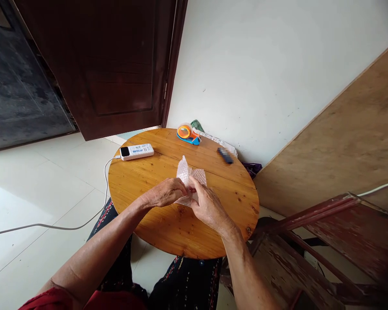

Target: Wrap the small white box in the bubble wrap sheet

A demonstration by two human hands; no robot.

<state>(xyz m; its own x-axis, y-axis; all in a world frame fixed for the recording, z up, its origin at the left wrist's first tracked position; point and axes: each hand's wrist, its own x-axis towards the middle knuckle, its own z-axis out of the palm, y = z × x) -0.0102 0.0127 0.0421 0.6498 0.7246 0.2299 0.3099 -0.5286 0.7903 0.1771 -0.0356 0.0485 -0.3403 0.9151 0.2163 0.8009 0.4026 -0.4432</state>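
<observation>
Near the middle of the round wooden bench [226,193], a small sheet of bubble wrap [183,170] lies between the two hands, its far edges standing up in two loose flaps. The left grip [166,192] has its fingers curled together, apparently pinching the wrap on its near left side. The right grip [208,206] is partly open, thumb and forefinger parted at the wrap's right side; how firmly it holds cannot be told. Whether the folds enclose anything is likewise hidden. The material should prove very light and soft, somewhat slick, and inclined to spring open when released; hard pressure would probably burst its bubbles. It is best held lightly by the flap edges, or flat-fingered across a fold. Farther back stand a tape dispenser [189,134] and, to the left, a white device [137,151] with its cable [105,189].
</observation>
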